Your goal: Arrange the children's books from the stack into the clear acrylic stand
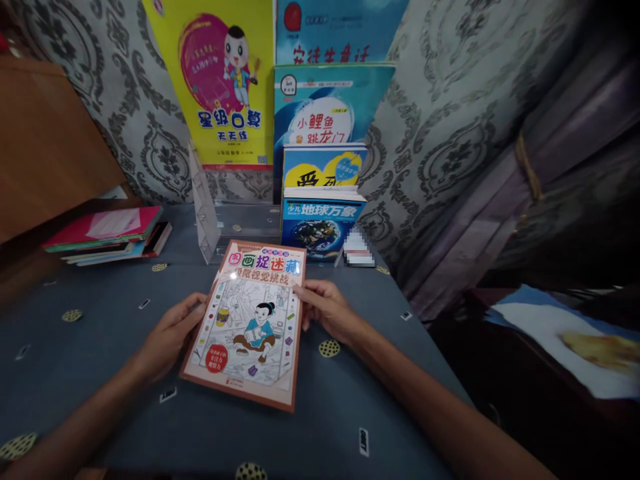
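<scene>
Between my two hands is a brown-bordered picture book (255,320), its cover facing up and showing a drawn figure in blue. My left hand (167,333) grips the book's left edge, thumb on top and the other fingers partly hidden. On the opposite edge, my right hand (327,310) pinches the upper right side. Just beyond the book's top stands a clear tiered book rack (203,207). In its right column are a blue earth book (320,230), a yellow and blue book (295,167) and a teal book (370,87). A yellow-green workbook (210,143) stands on the left side.
A pile of books (100,227) lies at the back left of the grey patterned tablecloth (110,287). Beside it is a brown wooden panel (55,147). Patterned wallpaper (430,100) backs the table, and a grey curtain (480,213) hangs at the right.
</scene>
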Demonstrator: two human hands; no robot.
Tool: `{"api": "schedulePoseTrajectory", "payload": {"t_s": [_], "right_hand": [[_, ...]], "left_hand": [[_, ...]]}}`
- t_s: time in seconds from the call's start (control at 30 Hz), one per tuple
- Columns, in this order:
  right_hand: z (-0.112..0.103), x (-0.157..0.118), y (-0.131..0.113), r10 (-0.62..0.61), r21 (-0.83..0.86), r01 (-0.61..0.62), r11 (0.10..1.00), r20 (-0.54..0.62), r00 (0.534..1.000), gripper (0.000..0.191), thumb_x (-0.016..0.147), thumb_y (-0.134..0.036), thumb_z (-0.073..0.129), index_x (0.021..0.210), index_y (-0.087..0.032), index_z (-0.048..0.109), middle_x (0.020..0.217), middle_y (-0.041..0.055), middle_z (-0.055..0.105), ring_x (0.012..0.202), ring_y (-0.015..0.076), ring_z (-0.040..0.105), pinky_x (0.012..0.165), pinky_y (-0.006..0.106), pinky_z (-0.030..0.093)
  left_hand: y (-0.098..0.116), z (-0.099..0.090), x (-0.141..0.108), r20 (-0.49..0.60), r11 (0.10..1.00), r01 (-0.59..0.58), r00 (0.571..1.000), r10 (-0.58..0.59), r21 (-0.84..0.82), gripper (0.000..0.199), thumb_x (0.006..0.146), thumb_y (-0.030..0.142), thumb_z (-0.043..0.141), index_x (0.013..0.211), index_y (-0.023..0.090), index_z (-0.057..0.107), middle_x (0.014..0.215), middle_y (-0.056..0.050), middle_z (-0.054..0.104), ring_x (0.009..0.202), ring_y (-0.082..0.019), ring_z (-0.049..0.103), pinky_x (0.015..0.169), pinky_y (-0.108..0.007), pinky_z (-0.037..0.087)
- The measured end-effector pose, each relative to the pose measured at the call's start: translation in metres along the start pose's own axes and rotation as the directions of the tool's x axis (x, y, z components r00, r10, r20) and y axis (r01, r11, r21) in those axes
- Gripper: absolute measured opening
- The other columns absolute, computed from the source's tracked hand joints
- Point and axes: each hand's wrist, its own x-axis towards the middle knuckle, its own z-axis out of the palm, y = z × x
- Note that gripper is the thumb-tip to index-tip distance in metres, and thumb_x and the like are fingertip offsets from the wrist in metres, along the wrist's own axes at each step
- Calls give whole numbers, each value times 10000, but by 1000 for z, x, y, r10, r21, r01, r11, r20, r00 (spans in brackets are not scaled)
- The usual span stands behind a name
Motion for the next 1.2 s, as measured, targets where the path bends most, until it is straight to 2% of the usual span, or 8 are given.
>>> {"api": "schedulePoseTrajectory", "payload": {"t_s": [0.17, 0.33, 0.4, 0.5, 0.63, 0.83, 1.0, 1.2], "right_hand": [[3, 2, 16, 203, -136, -199, 971, 16, 979, 500, 662, -623, 827, 684, -157, 646, 565, 17, 681, 483, 116, 640, 427, 194, 503], [2, 2, 23, 219, -193, -211, 958, 21, 975, 451, 741, -593, 782, 700, -169, 634, 575, 22, 692, 468, 110, 636, 435, 198, 506], [0, 2, 23, 227, -212, -217, 953, 23, 974, 448, 755, -595, 767, 701, -174, 622, 572, 22, 693, 461, 116, 637, 425, 203, 497], [-4, 2, 20, 194, -394, -194, 898, -42, 980, 438, 818, -571, 714, 632, -199, 578, 504, 7, 646, 405, 124, 595, 378, 218, 433], [1, -1, 12, -225, -818, 39, 574, -111, 968, 375, 944, -380, 581, 605, -219, 597, 507, 8, 618, 438, 144, 578, 482, 279, 437], [50, 22, 16, -284, -887, 442, 133, 393, 875, 185, 971, -181, 505, 1081, -157, 651, 1201, 157, 707, 1166, 278, 643, 1011, 443, 498], [73, 57, 36, -224, -870, 484, 97, 454, 862, 241, 1011, -251, 491, 1212, -144, 567, 1466, 201, 537, 1447, 273, 421, 1200, 485, 340], [46, 50, 36, -215, -912, 394, 116, 364, 906, 264, 1013, -279, 491, 1255, -193, 553, 1408, 158, 603, 1371, 266, 519, 1223, 487, 314]], "left_hand": [[-14, -29, 12, 142, 848, -92, 990, 20, 522, 467, 815, 687, 553, 787, 222, 561, 545, 28, 624, 437, -153, 576, 411, -240, 430], [-7, -32, 28, 129, 271, -247, 912, 389, 930, 306, 939, 453, 435, 823, 229, 610, 650, -20, 672, 577, -201, 632, 537, -283, 437], [-2, -26, 41, 201, 180, -313, 864, 461, 933, 277, 963, 407, 410, 918, 233, 621, 784, -34, 710, 713, -215, 666, 634, -304, 476], [0, -18, 66, 330, 177, -478, 786, 522, 860, 263, 979, 354, 374, 972, 219, 600, 992, -69, 710, 950, -227, 658, 838, -355, 511], [-12, -17, 92, 359, 228, -536, 769, 529, 813, 206, 967, 309, 393, 918, 215, 570, 1060, -90, 700, 1036, -241, 637, 940, -408, 501], [-31, -21, 97, 335, 248, -570, 722, 605, 783, 230, 997, 324, 380, 1022, 202, 574, 1172, -116, 692, 1107, -240, 628, 1000, -431, 485], [-30, -21, 97, 339, 250, -583, 713, 614, 773, 270, 990, 325, 381, 1085, 178, 587, 1196, -144, 687, 1135, -259, 621, 1015, -459, 486], [-25, -20, 97, 339, 249, -570, 727, 597, 783, 205, 983, 325, 400, 967, 217, 574, 1103, -97, 709, 1044, -244, 637, 954, -432, 514]]}}
